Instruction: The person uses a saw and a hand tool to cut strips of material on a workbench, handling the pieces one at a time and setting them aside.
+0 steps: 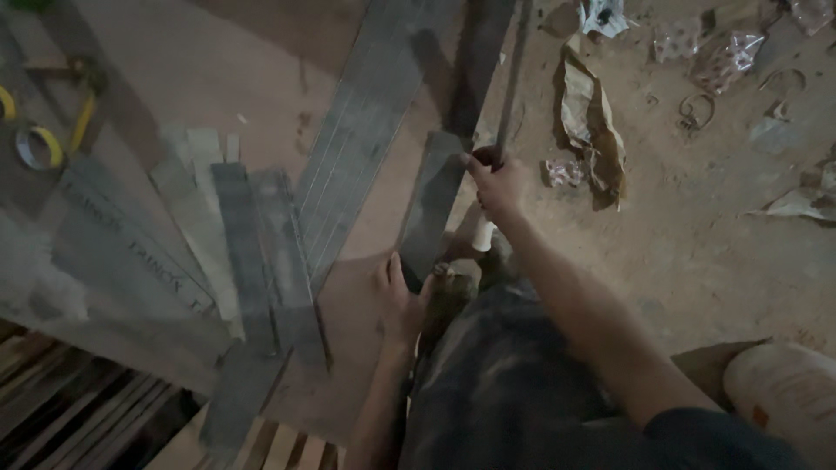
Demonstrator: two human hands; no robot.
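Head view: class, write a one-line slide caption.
Left hand steadies a grey metal strip while the right hand grips its upper end, above a littered dirt floor.

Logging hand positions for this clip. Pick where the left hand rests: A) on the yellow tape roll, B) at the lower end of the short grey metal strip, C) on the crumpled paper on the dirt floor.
B: the left hand touches the lower end of the short grey metal strip, which the right hand grips higher up.

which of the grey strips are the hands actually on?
The short dark strip at the board's edge: left hand at its lower end, right hand at its top. Others lie untouched.
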